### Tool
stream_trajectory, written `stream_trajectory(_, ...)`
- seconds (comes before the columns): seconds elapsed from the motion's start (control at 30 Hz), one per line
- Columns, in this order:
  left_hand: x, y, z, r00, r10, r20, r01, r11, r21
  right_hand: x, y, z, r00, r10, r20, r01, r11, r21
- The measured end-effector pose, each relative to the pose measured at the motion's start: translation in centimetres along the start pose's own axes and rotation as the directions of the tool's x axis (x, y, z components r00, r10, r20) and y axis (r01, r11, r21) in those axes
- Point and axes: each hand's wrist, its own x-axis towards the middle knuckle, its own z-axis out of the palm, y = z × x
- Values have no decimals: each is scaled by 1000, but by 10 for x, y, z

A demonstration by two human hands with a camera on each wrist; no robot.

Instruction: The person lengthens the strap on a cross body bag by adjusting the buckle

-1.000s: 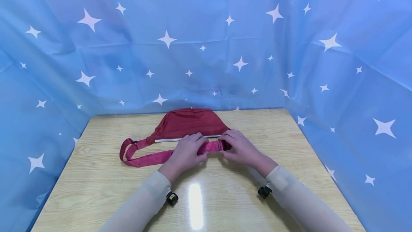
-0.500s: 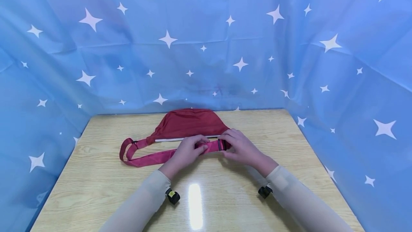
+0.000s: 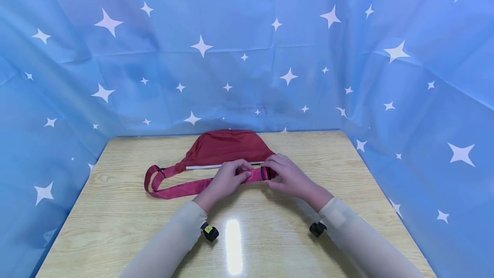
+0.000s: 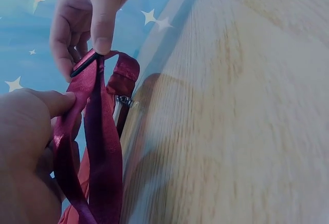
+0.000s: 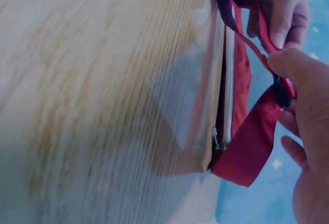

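Pinched between thumb and fingers, the crimson strap (image 3: pixel 179 191) is held by the left hand (image 3: pixel 224 181), while the black buckle (image 3: pixel 266 173) threaded on it is clasped between the thumb and fingers of the right hand (image 3: pixel 289 178). Only a short stretch of webbing is left showing between the two hands, and this part is raised off the table (image 3: pixel 115 218), as is shown by both wrist views. Next to the right hand, the strap is doubled back toward the end of the bag (image 3: pixel 231 147); on the other side it is run out in a long loop, curled over near a second dark fitting (image 3: pixel 161 170). The dark red bag itself is laid at the far side of the table, its zip (image 3: pixel 202 167) (edged in white) turned toward the person, and a small metal zip pull (image 5: pixel 218 141) is seen close to the strap in the right wrist view. Both forearms are covered by pale sleeves (image 3: pixel 170 235), and a black device (image 3: pixel 210 231) is worn at each wrist. Behind everything, a blue backdrop (image 3: pixel 247 20) printed with white stars is hung in soft creases
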Motion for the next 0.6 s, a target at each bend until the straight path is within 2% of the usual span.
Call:
stream_trajectory(0.17, 2, 1, 1, 1000, -3, 4, 3, 1000, 2, 2, -2, -2, 1000, 20, 25, -20, 1000, 18)
stream_trajectory(0.6, 7, 3, 8, 1000, 15, 5, -15, 1000, -27, 7, 0, 6, 998, -53, 24, 53, 999, 15)
